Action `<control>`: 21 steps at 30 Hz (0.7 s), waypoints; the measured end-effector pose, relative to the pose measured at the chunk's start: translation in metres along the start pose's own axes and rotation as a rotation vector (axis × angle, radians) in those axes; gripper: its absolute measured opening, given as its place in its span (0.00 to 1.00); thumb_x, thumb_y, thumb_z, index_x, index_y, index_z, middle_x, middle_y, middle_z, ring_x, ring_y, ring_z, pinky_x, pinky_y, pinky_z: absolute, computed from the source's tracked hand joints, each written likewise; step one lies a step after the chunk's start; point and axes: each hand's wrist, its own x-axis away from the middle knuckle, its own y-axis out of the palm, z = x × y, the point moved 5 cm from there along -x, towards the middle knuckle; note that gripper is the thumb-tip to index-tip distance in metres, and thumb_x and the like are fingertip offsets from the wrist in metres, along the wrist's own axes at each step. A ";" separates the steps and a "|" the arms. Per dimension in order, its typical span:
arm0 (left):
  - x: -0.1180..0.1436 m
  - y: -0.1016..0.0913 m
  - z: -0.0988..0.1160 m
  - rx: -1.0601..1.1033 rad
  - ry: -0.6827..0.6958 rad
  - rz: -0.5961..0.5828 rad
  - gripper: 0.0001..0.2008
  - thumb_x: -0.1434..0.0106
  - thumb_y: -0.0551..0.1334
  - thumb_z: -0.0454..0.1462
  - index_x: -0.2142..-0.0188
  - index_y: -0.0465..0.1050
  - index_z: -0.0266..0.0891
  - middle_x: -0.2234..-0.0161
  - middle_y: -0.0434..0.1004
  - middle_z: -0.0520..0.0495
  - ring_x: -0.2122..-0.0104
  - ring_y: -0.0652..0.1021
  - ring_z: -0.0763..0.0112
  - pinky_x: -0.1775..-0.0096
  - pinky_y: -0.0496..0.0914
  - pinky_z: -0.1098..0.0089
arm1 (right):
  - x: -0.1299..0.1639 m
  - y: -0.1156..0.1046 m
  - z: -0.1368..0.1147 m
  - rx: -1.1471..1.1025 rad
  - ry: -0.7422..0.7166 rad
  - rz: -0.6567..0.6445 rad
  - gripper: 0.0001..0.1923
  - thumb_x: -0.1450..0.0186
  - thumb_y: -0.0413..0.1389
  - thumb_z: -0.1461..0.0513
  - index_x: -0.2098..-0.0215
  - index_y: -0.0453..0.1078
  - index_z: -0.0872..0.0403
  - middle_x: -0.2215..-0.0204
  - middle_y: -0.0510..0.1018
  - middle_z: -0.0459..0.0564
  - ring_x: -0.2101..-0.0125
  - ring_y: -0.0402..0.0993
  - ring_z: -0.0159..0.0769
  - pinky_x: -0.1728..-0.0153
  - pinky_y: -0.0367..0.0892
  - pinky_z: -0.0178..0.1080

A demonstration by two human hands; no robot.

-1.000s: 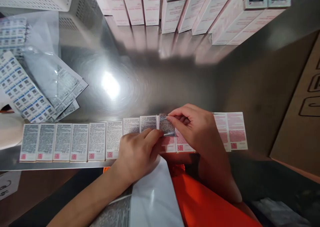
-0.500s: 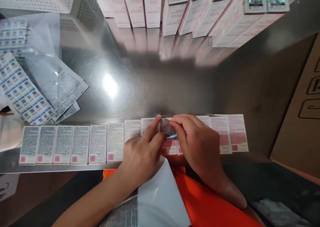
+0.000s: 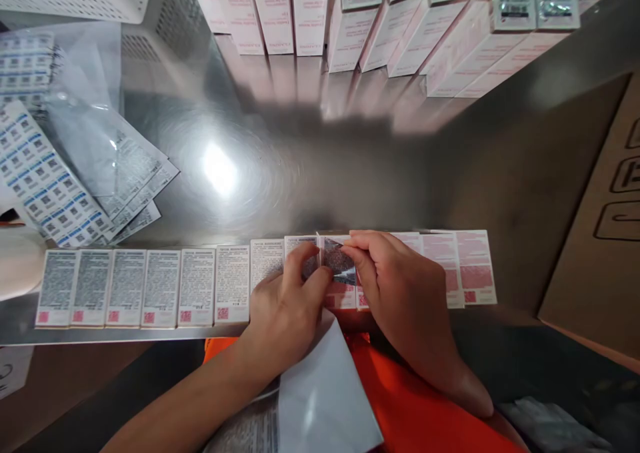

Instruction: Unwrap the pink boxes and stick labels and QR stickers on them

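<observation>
Here we see a row of small boxes (image 3: pixel 160 286) lying flat along the near edge of the steel table (image 3: pixel 300 160), each with its long axis running away from us and its red square code at the near end. We count eight boxes to the left of the hands already bearing dark printed labels, and about three pink, unlabelled ones to the right; those under the hands cannot be counted. The label (image 3: pixel 338 262) sits over the box just between the two hands, its long axis roughly in line with the box, one corner slightly tilted. Our left hand (image 3: pixel 287 306) presses its fingertips on the label's left edge, fingers narrowly curled. Our right hand (image 3: pixel 400 286) pinches the label's right edge between thumb and forefinger. Further back, a second row of upright pink boxes (image 3: pixel 380 26) stands. At left lie several label sheets (image 3: pixel 45 180) under a clear bag (image 3: pixel 90 140).
</observation>
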 end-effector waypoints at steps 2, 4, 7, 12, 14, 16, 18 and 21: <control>0.001 0.001 0.000 0.000 0.001 -0.004 0.11 0.46 0.59 0.30 0.65 0.75 0.42 0.51 0.73 0.42 0.78 0.71 0.74 0.80 0.60 0.70 | 0.000 -0.001 0.000 -0.006 0.008 -0.016 0.06 0.30 0.54 0.66 0.62 0.73 0.55 0.62 0.83 0.49 0.66 0.79 0.39 0.68 0.66 0.38; 0.002 0.001 0.000 -0.003 0.002 -0.006 0.10 0.47 0.59 0.30 0.66 0.75 0.42 0.51 0.73 0.42 0.78 0.71 0.75 0.80 0.60 0.70 | 0.000 -0.001 0.000 -0.013 0.013 -0.032 0.06 0.30 0.54 0.67 0.62 0.73 0.55 0.61 0.83 0.49 0.66 0.80 0.39 0.69 0.66 0.38; 0.002 0.001 0.000 -0.014 -0.003 0.009 0.09 0.46 0.59 0.30 0.67 0.74 0.42 0.52 0.73 0.43 0.79 0.69 0.75 0.80 0.58 0.70 | 0.001 -0.002 0.001 -0.038 0.016 -0.042 0.06 0.30 0.54 0.67 0.62 0.73 0.55 0.60 0.83 0.49 0.65 0.80 0.38 0.69 0.66 0.37; 0.003 0.002 0.000 -0.033 -0.003 0.000 0.09 0.44 0.58 0.31 0.65 0.75 0.42 0.55 0.72 0.44 0.79 0.69 0.75 0.80 0.59 0.70 | 0.003 -0.002 0.002 -0.083 0.014 -0.056 0.06 0.29 0.53 0.66 0.61 0.73 0.55 0.59 0.83 0.49 0.65 0.80 0.37 0.67 0.67 0.37; 0.003 0.002 0.001 -0.045 0.000 0.000 0.07 0.42 0.59 0.32 0.65 0.75 0.42 0.56 0.72 0.44 0.79 0.69 0.75 0.80 0.60 0.71 | 0.003 -0.003 0.002 -0.090 0.014 -0.063 0.06 0.29 0.53 0.66 0.61 0.72 0.55 0.59 0.83 0.49 0.65 0.80 0.38 0.68 0.67 0.37; 0.003 0.001 0.001 -0.054 -0.004 0.005 0.07 0.42 0.59 0.32 0.66 0.75 0.42 0.57 0.72 0.44 0.79 0.70 0.75 0.79 0.60 0.71 | 0.002 -0.004 0.002 -0.089 0.010 -0.067 0.05 0.29 0.53 0.66 0.62 0.71 0.55 0.59 0.83 0.49 0.65 0.80 0.38 0.69 0.67 0.37; 0.003 0.000 0.002 -0.057 -0.003 0.006 0.07 0.42 0.59 0.33 0.66 0.75 0.42 0.58 0.72 0.44 0.78 0.70 0.75 0.79 0.60 0.71 | 0.002 -0.005 0.002 -0.089 0.004 -0.069 0.05 0.30 0.53 0.66 0.63 0.71 0.55 0.59 0.83 0.49 0.66 0.80 0.38 0.71 0.66 0.37; 0.003 0.000 0.002 -0.056 0.005 -0.007 0.07 0.43 0.59 0.32 0.66 0.75 0.42 0.59 0.72 0.44 0.78 0.70 0.75 0.79 0.60 0.71 | 0.004 -0.005 0.002 -0.100 -0.005 -0.068 0.05 0.30 0.54 0.66 0.64 0.70 0.54 0.60 0.83 0.49 0.67 0.80 0.38 0.71 0.66 0.37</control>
